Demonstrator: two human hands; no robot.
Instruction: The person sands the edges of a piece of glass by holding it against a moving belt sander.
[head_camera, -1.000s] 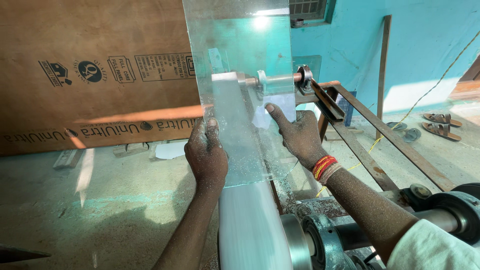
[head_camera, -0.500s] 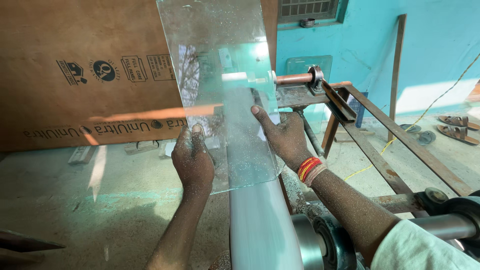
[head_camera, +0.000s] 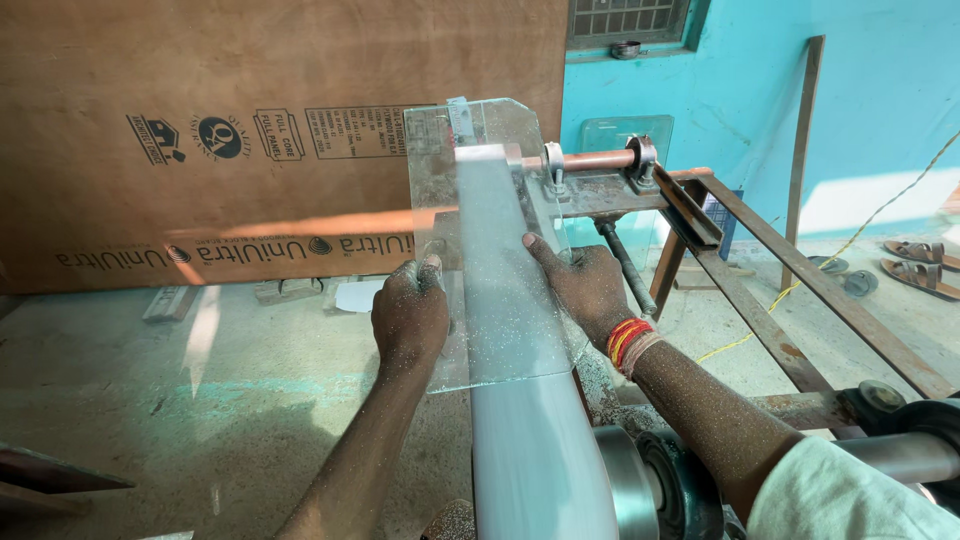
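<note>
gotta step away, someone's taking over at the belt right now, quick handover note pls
Left hand grips the left edge of the clear glass pane; right hand holds its right edge. The pane lies tilted across the pale sanding belt, which runs to the roller shaft on the rusty steel frame. Both hands are coated in grit. How much of the edge is ground cannot be told; a big brown board leans behind.

Glass sheet (head_camera: 490, 240) hides right hand's (head_camera: 585, 285) fingers (head_camera: 540, 255).
</note>
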